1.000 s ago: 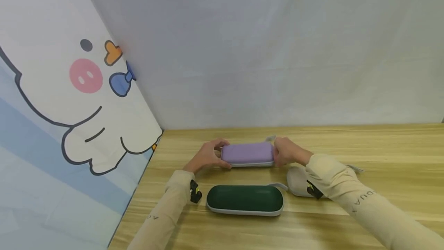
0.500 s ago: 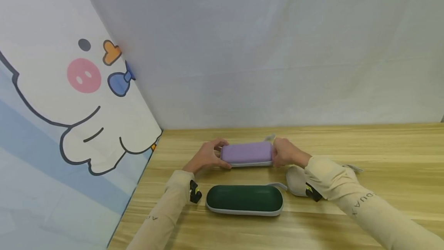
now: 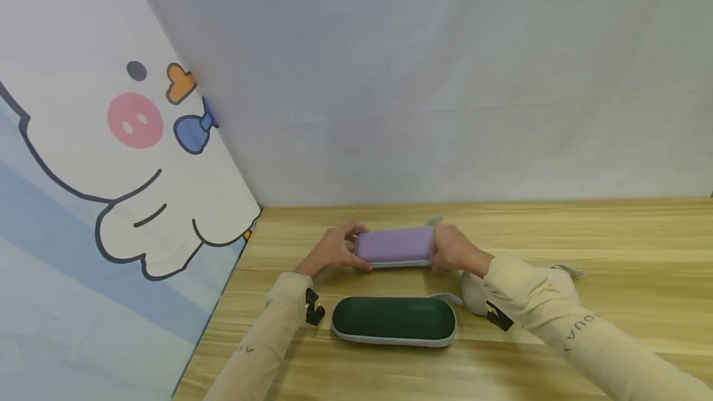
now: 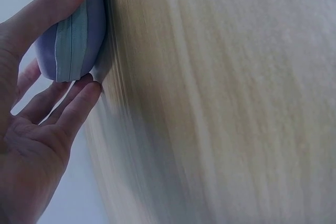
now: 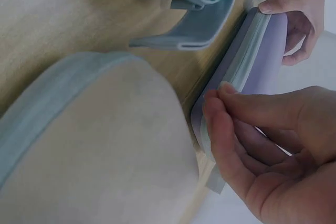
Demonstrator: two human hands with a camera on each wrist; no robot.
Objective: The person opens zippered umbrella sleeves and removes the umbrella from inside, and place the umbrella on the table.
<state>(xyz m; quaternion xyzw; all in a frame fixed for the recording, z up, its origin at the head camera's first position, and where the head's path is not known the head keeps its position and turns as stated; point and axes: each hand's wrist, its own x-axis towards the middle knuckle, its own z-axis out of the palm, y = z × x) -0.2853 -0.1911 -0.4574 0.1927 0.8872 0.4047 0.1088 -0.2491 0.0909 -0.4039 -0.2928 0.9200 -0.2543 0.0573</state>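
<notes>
Left hand point(image 3: 334, 249) grips the left end of the purple case point(image 3: 394, 245): thumb on the pale zip band point(image 4: 71, 51), fingers bent round the end. Right hand point(image 3: 455, 249) has thumb and forefinger pinching at the same band near the right end; can't tell whether a zip pull sits between the tips, too small. Purple case lies lengthwise between both hands on the wood-grain worktop point(image 3: 624, 234), towards the back; zip looks closed at the left end. Grey strap point(image 3: 434, 220) sticks out behind its right end. Green case point(image 3: 393, 317) sits nearer the person, in front of the purple one, apart from it, its own loop point(image 3: 445, 297) at the back right corner. Beige case point(image 3: 473, 293) is right of green, partly hidden under the right sleeve point(image 3: 579, 320). White sheet point(image 3: 445, 79) behind the worktop, cartoon-printed sheet point(image 3: 67, 110) on the left.
</notes>
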